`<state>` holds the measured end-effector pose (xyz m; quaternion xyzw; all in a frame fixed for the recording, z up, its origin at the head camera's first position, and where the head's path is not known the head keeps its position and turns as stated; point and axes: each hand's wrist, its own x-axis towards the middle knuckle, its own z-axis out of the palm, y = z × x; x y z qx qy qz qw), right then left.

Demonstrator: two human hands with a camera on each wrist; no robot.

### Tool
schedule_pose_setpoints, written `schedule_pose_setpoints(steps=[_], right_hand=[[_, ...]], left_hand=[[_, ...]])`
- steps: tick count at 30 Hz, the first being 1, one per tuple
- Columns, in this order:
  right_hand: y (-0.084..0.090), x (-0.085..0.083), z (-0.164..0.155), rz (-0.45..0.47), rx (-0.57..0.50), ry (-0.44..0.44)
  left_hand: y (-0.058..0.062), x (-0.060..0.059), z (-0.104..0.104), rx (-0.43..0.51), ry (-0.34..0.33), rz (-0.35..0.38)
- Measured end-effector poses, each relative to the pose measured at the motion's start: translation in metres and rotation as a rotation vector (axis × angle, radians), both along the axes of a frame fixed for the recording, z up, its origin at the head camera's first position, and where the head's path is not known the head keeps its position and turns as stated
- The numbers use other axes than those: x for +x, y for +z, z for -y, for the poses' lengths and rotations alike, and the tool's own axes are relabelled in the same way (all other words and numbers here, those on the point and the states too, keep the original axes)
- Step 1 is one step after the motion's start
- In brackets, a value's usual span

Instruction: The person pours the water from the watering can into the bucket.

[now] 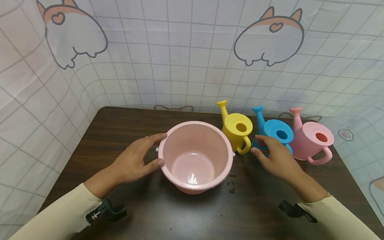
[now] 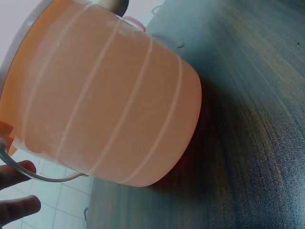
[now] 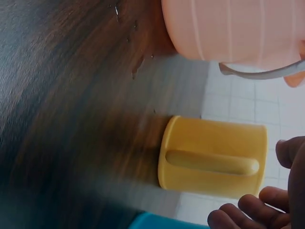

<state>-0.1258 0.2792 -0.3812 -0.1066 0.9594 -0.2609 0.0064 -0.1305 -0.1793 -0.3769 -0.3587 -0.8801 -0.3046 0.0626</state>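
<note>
A pink bucket (image 1: 195, 189) stands upright on the dark wooden table, with a little light glinting on its inner floor. At its left rim is my left hand (image 1: 132, 160), thumb and fingers spread apart; whether the fingertips touch the rim I cannot tell. The left wrist view shows fingertips (image 2: 21, 209) near the bucket's thin handle (image 2: 45, 179). My right hand (image 1: 279, 161) hovers with loosely bent fingers in front of a blue watering can (image 1: 274, 128), partly covering it, and holds nothing. Just left of that hand stands a yellow watering can (image 1: 232, 133).
A pink watering can (image 1: 309, 143) stands at the right end of the row. Water drops (image 1: 232, 190) lie on the table (image 1: 192, 220) right of the bucket. Behind rises a white grid-patterned cloth (image 1: 192, 66) with cartoon drawings.
</note>
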Motion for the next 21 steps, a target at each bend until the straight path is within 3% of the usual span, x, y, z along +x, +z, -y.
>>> schedule_pose_setpoints(steps=[21], right_hand=[[-0.027,-0.01,0.013,0.045,-0.136,-0.118]], left_hand=[[-0.001,-0.001,-0.003,0.04,-0.029,0.01]])
